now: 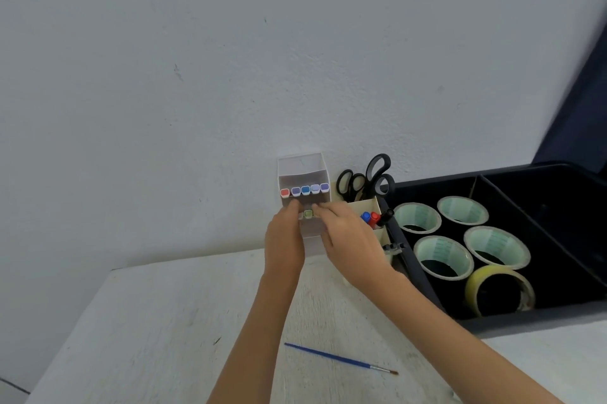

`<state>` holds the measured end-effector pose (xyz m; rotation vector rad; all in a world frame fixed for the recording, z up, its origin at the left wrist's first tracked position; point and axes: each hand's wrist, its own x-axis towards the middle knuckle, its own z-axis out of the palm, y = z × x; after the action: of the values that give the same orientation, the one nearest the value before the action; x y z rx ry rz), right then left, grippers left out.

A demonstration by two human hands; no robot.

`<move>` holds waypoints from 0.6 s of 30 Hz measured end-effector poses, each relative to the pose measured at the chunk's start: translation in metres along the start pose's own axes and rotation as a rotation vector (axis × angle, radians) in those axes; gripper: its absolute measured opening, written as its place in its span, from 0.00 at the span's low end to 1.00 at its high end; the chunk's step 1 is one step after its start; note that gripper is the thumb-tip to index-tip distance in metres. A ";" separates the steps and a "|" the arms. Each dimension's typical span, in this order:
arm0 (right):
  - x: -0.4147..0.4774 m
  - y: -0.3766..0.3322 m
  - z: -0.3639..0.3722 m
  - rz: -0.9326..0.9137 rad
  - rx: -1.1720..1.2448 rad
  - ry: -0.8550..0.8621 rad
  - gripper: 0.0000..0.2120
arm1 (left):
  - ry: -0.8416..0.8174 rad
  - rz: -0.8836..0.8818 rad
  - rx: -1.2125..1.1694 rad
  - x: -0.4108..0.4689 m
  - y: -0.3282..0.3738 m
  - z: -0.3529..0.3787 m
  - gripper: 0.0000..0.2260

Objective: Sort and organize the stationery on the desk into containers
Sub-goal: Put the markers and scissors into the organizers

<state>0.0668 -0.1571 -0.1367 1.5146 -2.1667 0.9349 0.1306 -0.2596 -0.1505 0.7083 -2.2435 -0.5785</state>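
Your left hand (284,241) and right hand (349,239) flank the green-capped marker (308,214) in the lower tier of the white holder (300,165) on the counter (164,321). Whether either grips it cannot be told.

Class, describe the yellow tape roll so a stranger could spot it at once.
Find the black bin on the right of the desk. Five tape rolls sit in it, and the yellow roll is the nearest one. The other four are pale green.
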 end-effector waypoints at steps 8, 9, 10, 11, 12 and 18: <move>-0.056 -0.003 -0.049 0.214 0.305 0.090 0.14 | 0.118 0.008 -0.117 -0.059 0.048 -0.011 0.10; -0.065 -0.002 -0.057 0.241 0.338 0.107 0.13 | 0.112 -0.017 -0.174 -0.069 0.059 -0.012 0.09; -0.074 -0.001 -0.065 0.282 0.373 0.110 0.13 | 0.111 -0.028 -0.231 -0.080 0.068 -0.011 0.09; -0.083 0.001 -0.073 0.334 0.409 0.102 0.14 | 0.107 -0.041 -0.301 -0.090 0.076 -0.010 0.10; -0.093 0.003 -0.079 0.383 0.437 0.093 0.14 | 0.104 -0.061 -0.368 -0.101 0.083 -0.008 0.10; -0.158 0.027 -0.121 0.570 0.498 0.016 0.15 | -0.003 -0.218 -0.529 -0.163 0.110 0.018 0.09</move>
<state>0.0903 0.0412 -0.1528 1.0481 -2.5302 1.7673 0.1809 -0.0701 -0.1779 0.6726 -1.8978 -1.2208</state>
